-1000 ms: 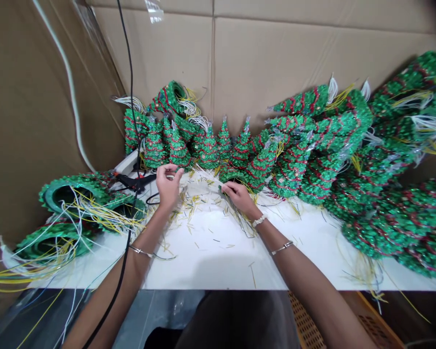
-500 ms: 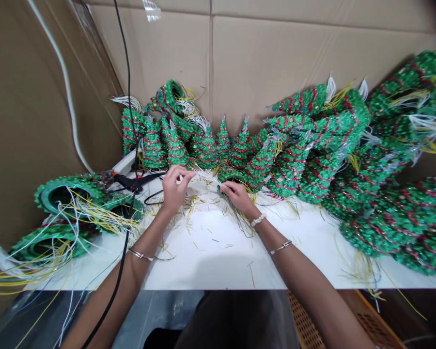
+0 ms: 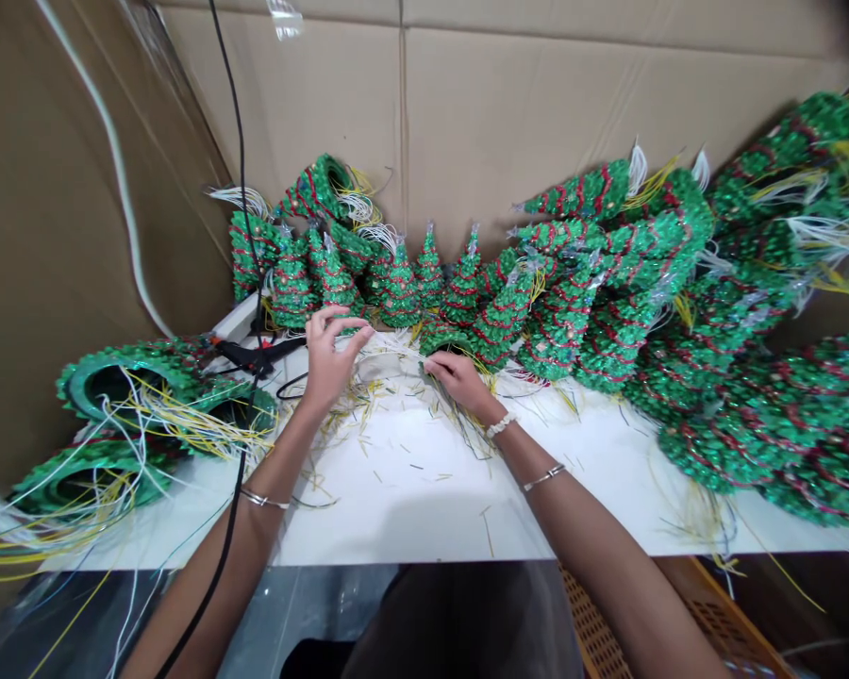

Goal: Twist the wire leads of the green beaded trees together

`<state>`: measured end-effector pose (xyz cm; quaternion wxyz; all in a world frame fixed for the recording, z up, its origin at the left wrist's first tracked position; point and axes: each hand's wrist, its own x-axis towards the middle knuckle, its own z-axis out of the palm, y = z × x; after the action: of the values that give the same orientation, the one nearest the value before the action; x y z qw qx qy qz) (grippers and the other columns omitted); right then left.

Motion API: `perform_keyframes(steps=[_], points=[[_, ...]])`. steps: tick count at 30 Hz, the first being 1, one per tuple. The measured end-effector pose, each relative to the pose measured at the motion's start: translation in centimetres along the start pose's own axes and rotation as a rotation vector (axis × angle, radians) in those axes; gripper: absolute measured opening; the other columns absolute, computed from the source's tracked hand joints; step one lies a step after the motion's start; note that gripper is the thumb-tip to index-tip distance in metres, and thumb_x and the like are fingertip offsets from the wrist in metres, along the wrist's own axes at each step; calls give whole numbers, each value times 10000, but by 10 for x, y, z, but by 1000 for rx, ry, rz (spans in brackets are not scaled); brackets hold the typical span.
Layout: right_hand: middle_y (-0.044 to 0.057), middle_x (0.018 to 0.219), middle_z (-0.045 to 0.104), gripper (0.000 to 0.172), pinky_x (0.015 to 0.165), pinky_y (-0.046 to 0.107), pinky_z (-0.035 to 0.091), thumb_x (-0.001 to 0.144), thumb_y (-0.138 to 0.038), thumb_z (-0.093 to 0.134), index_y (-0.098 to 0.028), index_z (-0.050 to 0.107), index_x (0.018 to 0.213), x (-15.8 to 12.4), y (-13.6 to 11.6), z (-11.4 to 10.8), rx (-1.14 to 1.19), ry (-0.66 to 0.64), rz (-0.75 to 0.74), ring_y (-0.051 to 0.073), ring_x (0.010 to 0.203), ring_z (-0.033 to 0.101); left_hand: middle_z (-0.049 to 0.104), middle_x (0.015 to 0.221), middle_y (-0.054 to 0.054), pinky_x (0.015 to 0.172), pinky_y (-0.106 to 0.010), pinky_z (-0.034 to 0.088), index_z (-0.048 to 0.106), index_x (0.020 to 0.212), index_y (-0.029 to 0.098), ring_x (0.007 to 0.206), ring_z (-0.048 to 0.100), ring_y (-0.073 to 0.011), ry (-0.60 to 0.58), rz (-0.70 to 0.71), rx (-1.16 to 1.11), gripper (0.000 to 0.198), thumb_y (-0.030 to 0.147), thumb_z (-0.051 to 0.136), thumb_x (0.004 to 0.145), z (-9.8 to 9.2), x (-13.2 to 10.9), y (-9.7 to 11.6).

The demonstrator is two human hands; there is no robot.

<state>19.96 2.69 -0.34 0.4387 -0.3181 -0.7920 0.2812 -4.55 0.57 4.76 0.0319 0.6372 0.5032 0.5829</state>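
My right hand [image 3: 459, 379] pinches a bundle of thin white wires [image 3: 394, 347] by the open base of a small green tinsel Christmas tree [image 3: 440, 332] lying on its side. The wires fan out leftward from my fingertips. To their left, my left hand [image 3: 331, 354] is raised with thumb and fingers apart, holding nothing. Yellow wires also come out around that tree's base, partly hidden by my right hand. Short yellow and dark wire clippings [image 3: 368, 424] lie scattered on the white table [image 3: 410, 514] beneath my hands.
Several tinsel trees stand along the cardboard wall [image 3: 481, 132], with more piled at the right [image 3: 742, 405]. At left, open-based trees [image 3: 127, 372] trail white and yellow wires. A black-and-orange tool [image 3: 255, 354] lies near them. A black cable [image 3: 241, 170] hangs across the left side.
My left hand has moved slightly left, and its fingers have spread away from the white wires. My right hand stays on the bundle.
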Motion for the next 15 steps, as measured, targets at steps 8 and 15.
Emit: perform_keyframes(steps=[8,15], points=[[38,726,626,461,698,276,408,990,-539,457,-193,619,733,3,-4,-1,-17,-16,-8,167,702,550,650,1093,-43,1024,-444,391,700,732,228,1106,556,-250,-26,-20,-16,138,334,725,816,8,-2,-2],[26,712,628,450,691,268,403,991,-519,462,-191,628,731,1,-1,-3,-30,-9,6,155,677,534,653,908,-36,906,-358,466,670,704,211,964,603,-201,196,-103,-116,200,355,677,843,-10,11,-25]])
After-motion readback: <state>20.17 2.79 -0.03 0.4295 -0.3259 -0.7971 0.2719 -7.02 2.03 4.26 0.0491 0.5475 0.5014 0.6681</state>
